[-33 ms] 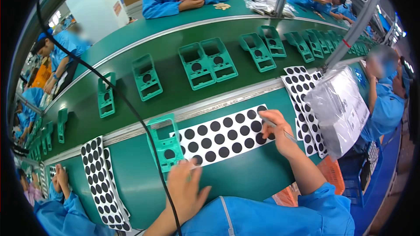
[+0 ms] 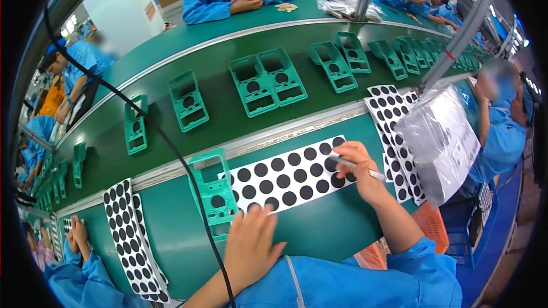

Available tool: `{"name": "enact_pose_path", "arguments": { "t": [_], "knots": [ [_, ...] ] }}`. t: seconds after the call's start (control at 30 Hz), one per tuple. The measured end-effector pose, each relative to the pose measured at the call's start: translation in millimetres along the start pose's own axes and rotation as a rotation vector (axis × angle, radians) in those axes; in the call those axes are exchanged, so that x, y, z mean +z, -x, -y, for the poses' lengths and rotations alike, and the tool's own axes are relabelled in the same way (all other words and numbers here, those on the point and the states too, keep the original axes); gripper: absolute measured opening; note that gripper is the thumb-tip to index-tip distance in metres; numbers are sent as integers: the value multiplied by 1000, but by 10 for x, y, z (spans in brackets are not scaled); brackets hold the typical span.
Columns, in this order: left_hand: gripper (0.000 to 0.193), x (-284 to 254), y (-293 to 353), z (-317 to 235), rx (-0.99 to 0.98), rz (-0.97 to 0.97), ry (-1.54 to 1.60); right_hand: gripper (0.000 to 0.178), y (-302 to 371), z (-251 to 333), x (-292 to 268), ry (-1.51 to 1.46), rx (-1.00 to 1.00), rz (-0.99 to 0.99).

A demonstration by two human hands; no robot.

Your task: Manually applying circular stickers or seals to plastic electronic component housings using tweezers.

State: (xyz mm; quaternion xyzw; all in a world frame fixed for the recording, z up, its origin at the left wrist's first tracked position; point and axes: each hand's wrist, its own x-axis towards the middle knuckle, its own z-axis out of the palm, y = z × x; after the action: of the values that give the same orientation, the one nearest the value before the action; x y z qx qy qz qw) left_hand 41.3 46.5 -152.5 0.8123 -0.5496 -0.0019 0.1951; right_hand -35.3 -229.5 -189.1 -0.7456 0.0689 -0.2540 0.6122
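Note:
A white sheet of round black stickers (image 2: 283,181) lies on the green work table in front of me. Left of it, overlapping its end, rests a green plastic housing (image 2: 217,201) with a black disc in it. My left hand (image 2: 251,245) is over the sheet's near edge and the housing's lower corner, fingers stretched out and holding nothing. At the sheet's right end, my right hand (image 2: 361,172) grips a slim silver pen-like tool (image 2: 370,173) that slants across the fingers. Its tip is near the stickers; its exact kind is unclear.
Beyond the metal rail, more green housings (image 2: 253,86) stand along the green belt. Sticker sheets lie at left (image 2: 127,234) and right (image 2: 388,131), the latter beside a clear plastic bag (image 2: 439,142). A black cable (image 2: 165,137) crosses the view. Co-workers in blue sit around.
The tool in my right hand has swung out and shows more of its length. My left hand has shifted slightly right, and more of the housing's lower end shows.

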Motion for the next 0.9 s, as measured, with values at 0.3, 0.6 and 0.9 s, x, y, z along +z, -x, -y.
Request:
{"name": "enact_pose_path", "arguments": {
  "t": [0.3, 0.6, 0.9],
  "knots": [
    [55, 589, -665, -200, 396, 86, 124, 15, 88, -168, -136, -299, 411, -149],
    [57, 861, -703, -364, 264, 14, -68, 10, 200, -196, -288, -237, 389, -260],
    [62, 884, -820, -433, 168, -38, -82, 10, 224, -188, -312, -242, 423, -196]
  ]
}}
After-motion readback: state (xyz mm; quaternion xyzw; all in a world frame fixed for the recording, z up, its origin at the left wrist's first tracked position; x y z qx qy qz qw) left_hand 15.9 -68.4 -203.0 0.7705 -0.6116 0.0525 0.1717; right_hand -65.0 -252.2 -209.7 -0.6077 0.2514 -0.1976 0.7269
